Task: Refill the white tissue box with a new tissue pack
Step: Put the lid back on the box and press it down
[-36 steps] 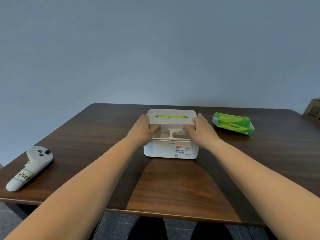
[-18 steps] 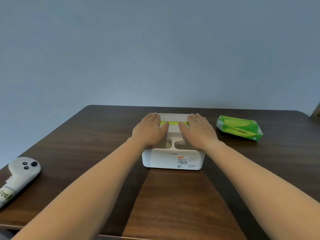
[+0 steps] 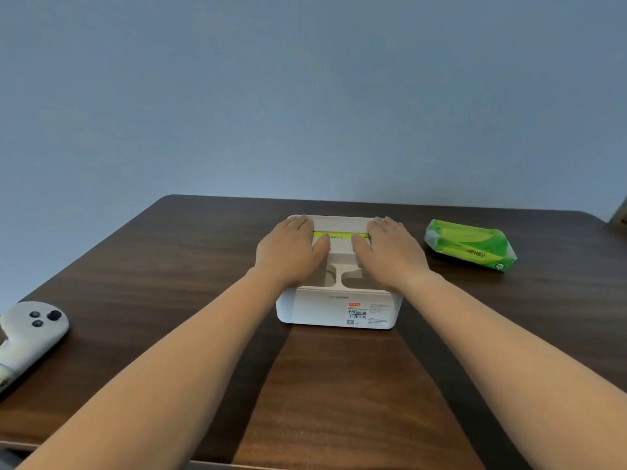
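1. The white tissue box (image 3: 336, 308) stands near the middle of the dark wooden table (image 3: 339, 385), its labelled front wall facing the camera.
2. A strip of green shows through the slot (image 3: 339, 235) in the box's top, between the two hands.
3. The left hand (image 3: 293, 254) lies flat, palm down, on the left part of the box top, fingers stretched out and close together, gripping nothing.
4. The right hand (image 3: 390, 254) lies the same way on the right part, open and flat.
5. A green tissue pack (image 3: 470, 245) lies on the table just right of the box, apart from the right hand.
6. A white controller (image 3: 29, 337) rests at the table's left edge, well apart.
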Motion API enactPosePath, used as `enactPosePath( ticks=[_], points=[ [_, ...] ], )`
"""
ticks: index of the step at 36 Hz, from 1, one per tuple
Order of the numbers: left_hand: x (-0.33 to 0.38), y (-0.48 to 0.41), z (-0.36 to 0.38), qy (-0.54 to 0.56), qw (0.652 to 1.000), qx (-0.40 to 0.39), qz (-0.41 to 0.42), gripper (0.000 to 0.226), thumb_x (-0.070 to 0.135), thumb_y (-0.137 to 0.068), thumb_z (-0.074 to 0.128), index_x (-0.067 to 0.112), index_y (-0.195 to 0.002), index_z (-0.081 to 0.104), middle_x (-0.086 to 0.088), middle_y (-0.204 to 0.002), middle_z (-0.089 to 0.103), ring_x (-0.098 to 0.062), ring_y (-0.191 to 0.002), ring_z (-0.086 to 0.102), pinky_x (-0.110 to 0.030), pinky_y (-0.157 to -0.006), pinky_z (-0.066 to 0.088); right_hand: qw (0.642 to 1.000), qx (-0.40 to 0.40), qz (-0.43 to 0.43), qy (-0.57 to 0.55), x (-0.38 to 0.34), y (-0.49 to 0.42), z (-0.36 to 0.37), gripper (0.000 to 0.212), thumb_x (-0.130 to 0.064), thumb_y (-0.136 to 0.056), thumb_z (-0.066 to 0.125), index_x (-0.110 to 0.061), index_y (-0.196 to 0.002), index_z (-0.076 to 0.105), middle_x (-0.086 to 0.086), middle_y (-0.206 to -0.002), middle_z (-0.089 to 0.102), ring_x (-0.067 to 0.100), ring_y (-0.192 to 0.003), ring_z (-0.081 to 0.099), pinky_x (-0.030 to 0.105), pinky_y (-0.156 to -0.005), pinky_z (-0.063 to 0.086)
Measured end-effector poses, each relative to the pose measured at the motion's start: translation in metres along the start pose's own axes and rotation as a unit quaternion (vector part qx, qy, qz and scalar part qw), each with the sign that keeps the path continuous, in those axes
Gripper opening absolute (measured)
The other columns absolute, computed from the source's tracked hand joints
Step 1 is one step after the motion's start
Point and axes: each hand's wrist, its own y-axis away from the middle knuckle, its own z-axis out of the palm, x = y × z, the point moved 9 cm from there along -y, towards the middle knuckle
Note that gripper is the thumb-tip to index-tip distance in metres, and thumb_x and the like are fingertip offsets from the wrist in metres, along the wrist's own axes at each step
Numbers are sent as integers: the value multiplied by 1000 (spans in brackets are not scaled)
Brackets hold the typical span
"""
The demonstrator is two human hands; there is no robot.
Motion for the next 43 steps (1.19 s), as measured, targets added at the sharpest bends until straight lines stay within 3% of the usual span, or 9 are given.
enactPosePath(
  ticks=[3, 6, 9, 12, 17, 21, 23, 27, 43],
  points=[
    [-4, 1, 2, 26, 1000, -3, -11, 52, 45, -95, 29, 12, -129, 50, -3, -148, 43, -22, -138, 33, -39, -108, 34, 999, -3, 13, -39, 1, 3, -2, 61, -43, -96, 26, -7, -144, 36, 8, -156, 31, 23, -148, 18, 39, -118, 18],
    [-12, 4, -1, 100, 995, 6, -26, 41, 43, -92, 37, 10, -105, 58, -10, -137, 52, -27, -128, 43, -42, -101, 40, 996, -7, 24, -91, 2, 9, -5, 60, -42, -97, 29, -11, -148, 30, 5, -160, 22, 21, -149, 11, 39, -118, 17],
    [-18, 19, -2, 177, 983, 8, -51, 52, 43, -95, 38, 11, -135, 44, -8, -155, 30, -24, -143, 26, -41, -114, 29, 986, -6, 37, -164, 7, 19, -4, 61, -44, -97, 31, -14, -150, 24, 2, -162, 10, 18, -150, 9, 39, -116, 20],
    [-23, 40, 6, 251, 966, -17, -65, 55, 47, -93, 38, 21, -141, 32, -5, -156, 25, -22, -147, 14, -43, -117, 24, 972, -6, 39, -230, 11, 34, -1, 68, -53, -91, 37, -15, -147, 29, -1, -162, 9, 18, -149, 14, 40, -111, 27],
    [-18, 67, 6, 295, 953, -35, -63, 74, 50, -89, 48, 22, -147, 13, 5, -150, 33, -17, -137, 35, -38, -112, 33, 946, -3, 27, -323, 10, 61, -2, 64, -46, -88, 54, -25, -143, 28, 1, -157, 28, 18, -147, 20, 35, -104, 31],
    [-21, 80, 2, 275, 958, -37, -67, 62, 50, -84, 58, 22, -133, 33, 6, -135, 54, -18, -111, 60, -34, -90, 49, 948, -31, 60, -313, 16, 77, 2, 102, -49, -82, 63, -13, -152, -1, 2, -151, 40, 25, -136, 42, 32, -102, 37],
    [-19, 86, -2, 262, 963, -33, -53, 60, 45, -82, 63, 25, -133, 38, 7, -130, 57, -17, -111, 59, -27, -88, 45, 950, -36, 64, -303, 21, 82, 4, 100, -49, -78, 69, -13, -151, 11, 3, -145, 48, 24, -129, 49, 33, -101, 42],
    [-16, 90, -8, 230, 972, -12, -39, 53, 36, -83, 66, 22, -131, 46, 2, -126, 62, -18, -108, 58, -25, -84, 42, 953, -26, 37, -301, 25, 86, 5, 61, -40, -76, 73, -20, -129, 48, -1, -124, 65, 18, -112, 61, 36, -93, 50],
    [2, 20, 21, 202, 979, -13, -21, 59, 37, -84, 63, 22, -136, 40, -1, -130, 57, -27, -110, 56, -35, -89, 45, 964, 3, 44, -263, 65, 31, 0, 50, -34, -77, 74, -16, -120, 57, 1, -116, 67, 19, -105, 63, 28, -81, 46]
  ],
)
